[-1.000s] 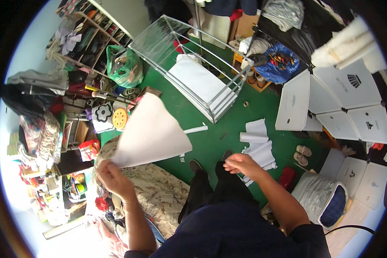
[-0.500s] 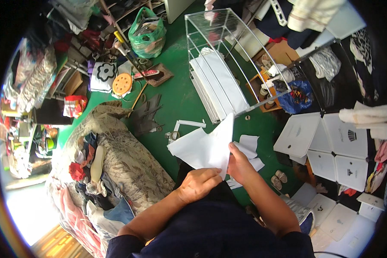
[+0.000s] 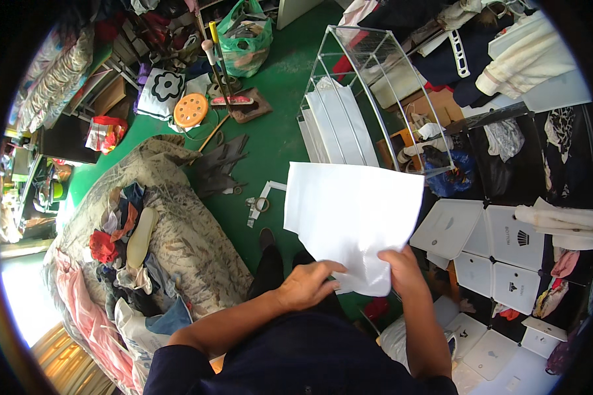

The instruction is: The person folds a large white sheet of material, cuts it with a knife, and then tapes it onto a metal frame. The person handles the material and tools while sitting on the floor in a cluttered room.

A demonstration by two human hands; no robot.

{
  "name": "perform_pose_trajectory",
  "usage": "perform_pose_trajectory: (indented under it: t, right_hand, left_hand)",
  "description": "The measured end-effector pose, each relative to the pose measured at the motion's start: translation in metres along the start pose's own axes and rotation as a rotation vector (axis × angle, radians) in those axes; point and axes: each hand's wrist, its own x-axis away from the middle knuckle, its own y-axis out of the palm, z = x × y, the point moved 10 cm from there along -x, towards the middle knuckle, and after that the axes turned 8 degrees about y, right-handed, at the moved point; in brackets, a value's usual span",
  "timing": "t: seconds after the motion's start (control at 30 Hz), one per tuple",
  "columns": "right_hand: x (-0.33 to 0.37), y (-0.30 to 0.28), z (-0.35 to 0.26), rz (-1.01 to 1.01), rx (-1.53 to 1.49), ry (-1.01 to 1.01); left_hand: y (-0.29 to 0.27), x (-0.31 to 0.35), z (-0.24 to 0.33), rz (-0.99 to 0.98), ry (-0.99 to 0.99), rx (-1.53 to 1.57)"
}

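Observation:
A large white sheet (image 3: 352, 204), smooth and a little shiny, hangs in front of me, spread out and curling near its lower end. My right hand (image 3: 405, 266) grips its lower right side, thumb on top and the other fingers behind. At the lower left edge is my left hand (image 3: 306, 284), its thumb and forefinger apart and the fingertips close to the sheet. Whether those tips touch it I cannot tell. Beyond the sheet stands a metal-tube rack frame (image 3: 369, 99), with long white panels (image 3: 342, 122) lying inside it.
A patterned cover (image 3: 198, 243) with clothes heaped on it lies at my left. On the green floor are a tape roll (image 3: 262, 204), an orange round stool top (image 3: 190, 110) and a green bag (image 3: 245, 43). White panelled cubes (image 3: 474, 273) stand at right.
The white sheet has gone from folded to spread out, shifting rightward. My right hand has moved right with it, while my left hand's fingers have parted. The view has shifted too.

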Motion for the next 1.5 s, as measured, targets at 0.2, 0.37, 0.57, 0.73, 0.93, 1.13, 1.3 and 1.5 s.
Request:
perform_pose_trajectory:
  t: [0.2,0.37,0.57,0.73,0.93,1.13,1.3,1.5]
  right_hand:
    - [0.082,-0.064,-0.039,0.080,-0.057,-0.124]
    - [0.148,-0.107,-0.055,0.181,-0.116,-0.262]
    - [0.192,-0.128,-0.054,0.271,-0.303,-0.338]
    - [0.197,-0.171,-0.026,0.413,-0.110,-0.179]
    - [0.140,-0.209,0.041,0.431,-0.314,-0.134]
    - [0.101,-0.200,0.081,0.429,-0.340,-0.077]
    - [0.068,-0.198,0.104,0.413,-0.342,-0.032]
    - [0.060,-0.191,0.097,0.471,-0.222,-0.014]
  left_hand:
    - [-0.061,0.040,-0.148,0.366,-0.423,-0.100]
    - [-0.078,0.055,-0.259,0.440,-0.592,-0.177]
    - [-0.028,-0.001,-0.270,0.316,-0.805,0.501]
    - [-0.056,-0.003,-0.270,0.372,-0.816,0.385]
    - [-0.130,-0.004,-0.267,0.376,-0.773,0.240]
    - [-0.183,-0.007,-0.244,0.425,-0.735,0.245]
    - [-0.221,0.001,-0.243,0.466,-0.707,0.176]
    - [-0.251,0.016,-0.240,0.505,-0.640,0.259]
